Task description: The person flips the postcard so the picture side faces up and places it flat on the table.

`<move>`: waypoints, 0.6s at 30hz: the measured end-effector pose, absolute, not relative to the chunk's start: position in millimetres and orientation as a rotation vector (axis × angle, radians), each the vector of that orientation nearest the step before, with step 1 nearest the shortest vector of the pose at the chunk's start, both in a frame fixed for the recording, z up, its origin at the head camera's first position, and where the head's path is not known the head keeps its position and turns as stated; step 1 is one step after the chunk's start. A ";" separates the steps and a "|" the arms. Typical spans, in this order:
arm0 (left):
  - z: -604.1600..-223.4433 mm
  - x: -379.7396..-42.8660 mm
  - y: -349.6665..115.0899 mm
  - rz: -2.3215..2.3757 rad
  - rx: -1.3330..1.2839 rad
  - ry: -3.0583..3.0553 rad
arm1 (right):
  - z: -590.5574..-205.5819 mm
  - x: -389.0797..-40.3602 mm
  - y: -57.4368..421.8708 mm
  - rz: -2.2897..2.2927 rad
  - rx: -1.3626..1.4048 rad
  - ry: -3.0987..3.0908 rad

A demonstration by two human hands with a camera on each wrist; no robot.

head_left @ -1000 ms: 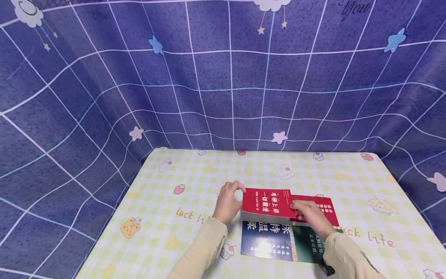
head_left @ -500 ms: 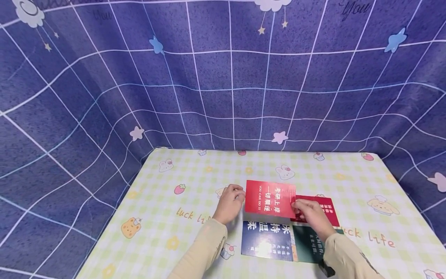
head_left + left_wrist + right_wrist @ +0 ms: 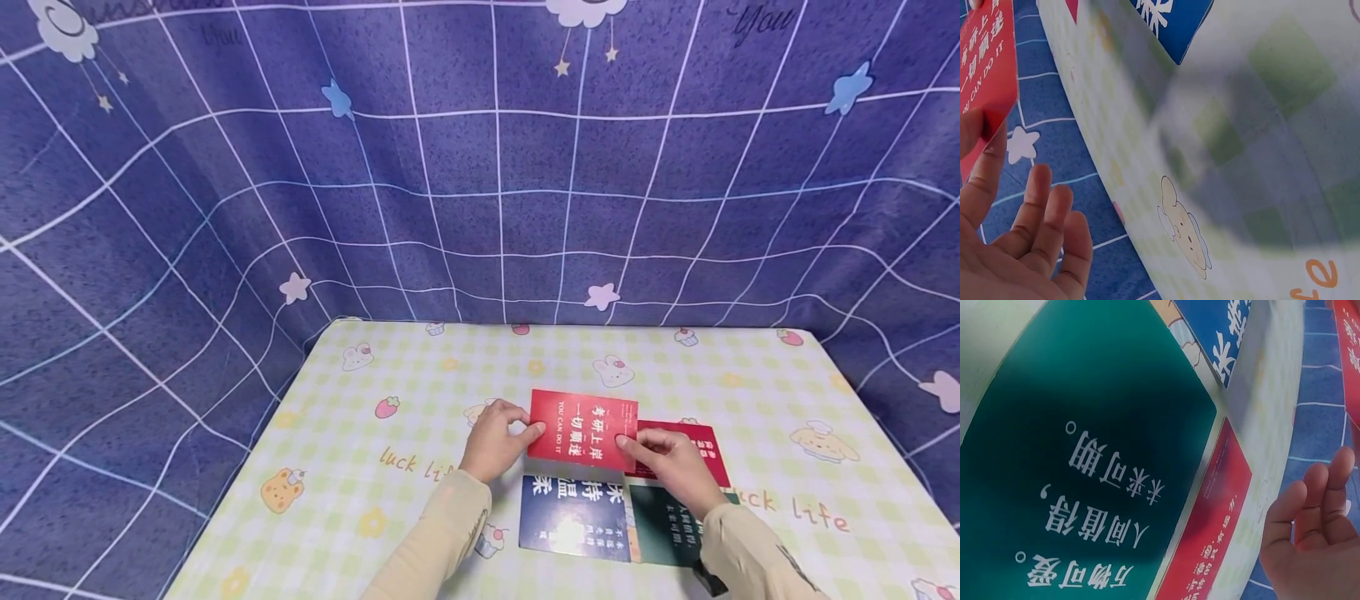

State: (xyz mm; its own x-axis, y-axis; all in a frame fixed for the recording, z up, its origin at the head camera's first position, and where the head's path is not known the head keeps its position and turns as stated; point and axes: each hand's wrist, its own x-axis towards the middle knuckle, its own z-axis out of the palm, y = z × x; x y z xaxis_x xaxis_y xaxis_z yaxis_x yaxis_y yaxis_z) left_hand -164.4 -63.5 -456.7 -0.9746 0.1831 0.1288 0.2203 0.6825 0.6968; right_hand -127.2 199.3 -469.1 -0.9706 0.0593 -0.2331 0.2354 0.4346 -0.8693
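A red card (image 3: 581, 427) with white lettering, including "YOU CAN DO IT", is raised above the table between both hands. My left hand (image 3: 495, 442) pinches its left edge between thumb and index finger, as the left wrist view confirms; the other fingers (image 3: 1063, 231) stand loosely away from it. At the card's right edge, my right hand (image 3: 675, 468) grips with the thumb on the front face. A second red card (image 3: 705, 454) lies partly hidden behind the right hand. Nearer me lie a dark blue card (image 3: 573, 529) and a green card (image 3: 660, 529), side by side.
A checked cloth with cartoon prints covers the table (image 3: 420, 367). Behind and to the left hangs a dark blue curtain (image 3: 450, 208) with grid lines and stars. A small dark object (image 3: 708, 579) shows by the right sleeve.
The raised red card has shifted slightly right and tilted more upright. My left hand let go of its left edge half a second ago and now pinches it again; the right hand stays on it.
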 end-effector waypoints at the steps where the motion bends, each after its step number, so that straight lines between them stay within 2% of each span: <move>1: -456.7 -164.6 -63.3 -1.175 -0.343 -2.841 | -469.4 -126.7 199.4 -1.565 0.257 2.523; 18: -452.5 -163.7 -61.2 -1.115 -0.284 -2.884 | -468.3 -130.7 201.2 -1.504 0.234 2.589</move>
